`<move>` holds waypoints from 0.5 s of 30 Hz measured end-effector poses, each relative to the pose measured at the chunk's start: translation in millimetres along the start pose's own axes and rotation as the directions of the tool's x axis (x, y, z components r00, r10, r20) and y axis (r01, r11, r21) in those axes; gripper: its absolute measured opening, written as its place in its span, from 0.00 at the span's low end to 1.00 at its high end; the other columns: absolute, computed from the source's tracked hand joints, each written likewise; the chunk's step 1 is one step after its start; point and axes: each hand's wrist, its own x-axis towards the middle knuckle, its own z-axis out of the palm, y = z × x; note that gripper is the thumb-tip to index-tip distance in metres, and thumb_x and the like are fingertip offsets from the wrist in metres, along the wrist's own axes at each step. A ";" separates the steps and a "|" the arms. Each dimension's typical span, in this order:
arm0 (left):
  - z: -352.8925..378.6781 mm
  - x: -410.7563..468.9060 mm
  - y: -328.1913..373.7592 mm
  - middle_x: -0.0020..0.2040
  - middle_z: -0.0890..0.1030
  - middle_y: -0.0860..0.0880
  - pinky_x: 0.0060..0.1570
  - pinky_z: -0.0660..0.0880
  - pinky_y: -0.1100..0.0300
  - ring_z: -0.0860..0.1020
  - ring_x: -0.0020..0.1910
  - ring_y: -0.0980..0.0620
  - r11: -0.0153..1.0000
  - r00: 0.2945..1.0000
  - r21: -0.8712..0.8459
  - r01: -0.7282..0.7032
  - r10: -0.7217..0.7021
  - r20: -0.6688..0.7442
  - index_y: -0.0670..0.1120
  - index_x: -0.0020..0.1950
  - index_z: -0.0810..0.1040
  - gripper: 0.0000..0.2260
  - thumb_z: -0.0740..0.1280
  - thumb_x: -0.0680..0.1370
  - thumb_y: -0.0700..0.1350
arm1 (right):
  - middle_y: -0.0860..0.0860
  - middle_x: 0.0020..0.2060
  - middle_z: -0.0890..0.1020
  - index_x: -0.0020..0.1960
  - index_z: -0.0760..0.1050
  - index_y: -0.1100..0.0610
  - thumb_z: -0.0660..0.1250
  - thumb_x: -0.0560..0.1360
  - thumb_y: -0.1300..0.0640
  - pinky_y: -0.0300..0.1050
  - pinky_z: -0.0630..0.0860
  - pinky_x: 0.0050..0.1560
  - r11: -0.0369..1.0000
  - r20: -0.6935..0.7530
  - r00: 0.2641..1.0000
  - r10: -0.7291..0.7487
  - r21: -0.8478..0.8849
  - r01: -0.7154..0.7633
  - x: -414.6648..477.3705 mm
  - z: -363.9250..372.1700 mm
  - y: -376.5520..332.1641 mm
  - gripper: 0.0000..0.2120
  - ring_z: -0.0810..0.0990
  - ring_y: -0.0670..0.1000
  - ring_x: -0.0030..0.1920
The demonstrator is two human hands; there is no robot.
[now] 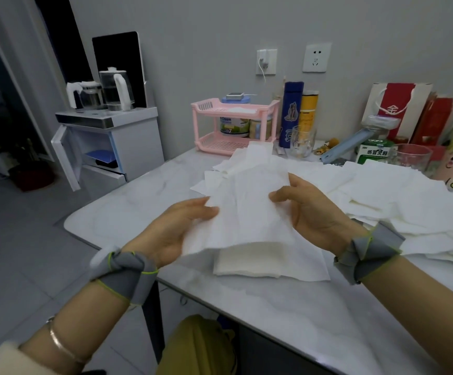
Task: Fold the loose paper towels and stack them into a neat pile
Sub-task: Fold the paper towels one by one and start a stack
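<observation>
**While Two Hands Hold One Towel Over the Pile**

As the head camera looks down, the left hand (176,228) and the right hand (312,209) hold one white paper towel (247,212) up between them, above the table (301,320). The left hand pinches the towel's left edge, thumb on top and fingers under. The right hand pinches the right edge, with its fingers curled round the paper. The towel sags in the middle, and its near edge hangs over a small folded pile (249,262). That pile lies flat on the table, just under the hands and near the table's left edge.

Many loose towels (382,190) lie spread out behind and to the right of the hands, one over another. They reach toward the far side of the table. At the back, a pink rack (233,123), a glass mug (302,140) and a glass cup (412,158) stand near the wall. Plain white table top shows between the pile and the near edge. More of it shows at the left corner, beyond the left hand.
</observation>
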 end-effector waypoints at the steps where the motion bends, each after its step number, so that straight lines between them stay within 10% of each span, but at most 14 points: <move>1: -4.1 1.5 2.1 0.43 0.84 0.45 0.32 0.79 0.62 0.82 0.34 0.51 0.997 0.995 0.065 -0.032 0.037 -0.091 0.42 0.54 0.78 0.10 0.65 0.74 0.35 | 0.56 0.53 0.82 0.57 0.74 0.58 0.62 0.73 0.69 0.47 0.81 0.45 0.998 -0.044 0.998 0.039 -0.054 -0.041 1.1 -1.3 1.5 0.15 0.83 0.55 0.48; 7: -16.9 18.7 -7.6 0.55 0.76 0.41 0.43 0.74 0.61 0.77 0.44 0.47 0.891 0.926 0.443 -0.097 0.244 -0.289 0.43 0.62 0.73 0.18 0.70 0.74 0.37 | 0.55 0.46 0.80 0.59 0.67 0.54 0.70 0.72 0.62 0.38 0.73 0.24 0.808 -0.113 0.989 0.095 -0.572 -0.143 -3.2 -1.8 19.0 0.19 0.80 0.48 0.34; 15: -27.0 23.9 -24.3 0.51 0.77 0.46 0.31 0.73 0.69 0.76 0.39 0.53 0.853 0.936 0.515 -0.078 0.241 -0.258 0.46 0.62 0.72 0.19 0.72 0.72 0.40 | 0.51 0.36 0.77 0.57 0.63 0.51 0.72 0.70 0.58 0.33 0.67 0.20 0.670 -0.107 0.993 0.055 -0.733 -0.116 1.3 -7.9 31.8 0.22 0.72 0.40 0.19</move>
